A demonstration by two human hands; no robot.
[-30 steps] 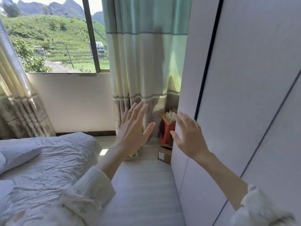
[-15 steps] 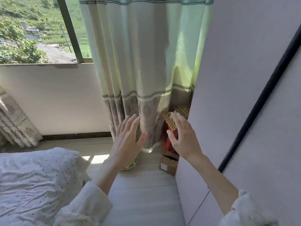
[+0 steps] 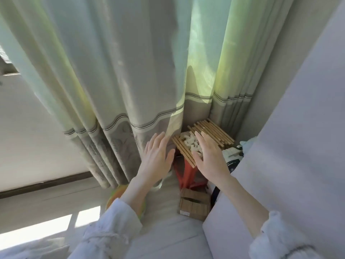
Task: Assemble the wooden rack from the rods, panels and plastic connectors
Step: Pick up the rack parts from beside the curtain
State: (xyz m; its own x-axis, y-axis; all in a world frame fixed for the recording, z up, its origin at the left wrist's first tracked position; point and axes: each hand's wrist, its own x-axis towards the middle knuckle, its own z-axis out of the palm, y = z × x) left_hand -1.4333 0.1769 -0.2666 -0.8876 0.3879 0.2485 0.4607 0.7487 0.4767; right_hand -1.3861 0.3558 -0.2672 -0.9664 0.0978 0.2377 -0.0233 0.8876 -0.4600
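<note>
No writing is showing clearly anywhere; the pale label on the cardboard box (image 3: 194, 205) is too small and blurred to read. The wooden rods (image 3: 211, 133) are lying side by side on top of a red stool (image 3: 188, 174) in the corner, between the curtain (image 3: 115, 75) and a grey cabinet (image 3: 298, 128). White plastic connectors (image 3: 192, 143) are sitting in a heap among the rods. The right hand (image 3: 211, 156) is hovering over them with fingers straight and spread, grasping nothing; whether it is touching them cannot be told, and it is covering part of the heap. The left hand (image 3: 158, 157) is also released, fingers straight, just beside the curtain's hem. The panels cannot be made out with certainty. Dark items behind the stool are being cut off by the cabinet. A green-yellow object (image 3: 116, 193) is partly hidden under the left arm.
</note>
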